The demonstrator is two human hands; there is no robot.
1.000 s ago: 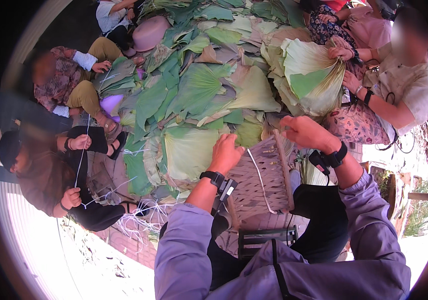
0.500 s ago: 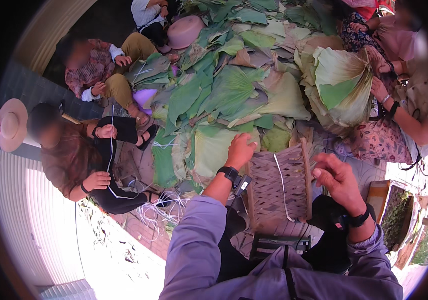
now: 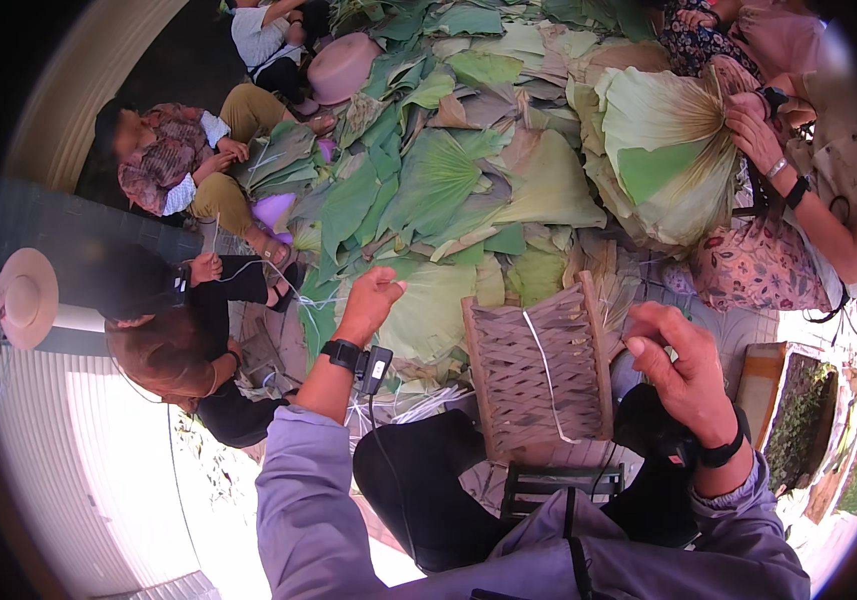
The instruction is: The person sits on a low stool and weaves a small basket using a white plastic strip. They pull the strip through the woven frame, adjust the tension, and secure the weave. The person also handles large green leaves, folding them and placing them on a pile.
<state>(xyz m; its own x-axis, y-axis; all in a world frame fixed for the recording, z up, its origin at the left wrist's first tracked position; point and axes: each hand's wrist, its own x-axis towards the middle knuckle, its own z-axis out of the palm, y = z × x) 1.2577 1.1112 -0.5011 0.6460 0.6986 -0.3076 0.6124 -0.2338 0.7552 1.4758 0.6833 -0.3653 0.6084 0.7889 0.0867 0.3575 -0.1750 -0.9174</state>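
Head view: left hand (image 3: 373, 300) has stretched out, closed on pale twine (image 3: 548, 375) crossing the woven mat (image 3: 538, 370); right hand (image 3: 683, 370), withdrawn, curls loosely.

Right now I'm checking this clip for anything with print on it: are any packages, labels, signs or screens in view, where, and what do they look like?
No packages, signs or screens show.
Small black device: clipped to the black band on the left wrist below the left hand; boxy, with a tiny pale label patch too small to make out.
Black wristband: below the right hand; plain dark strap, no face visible.
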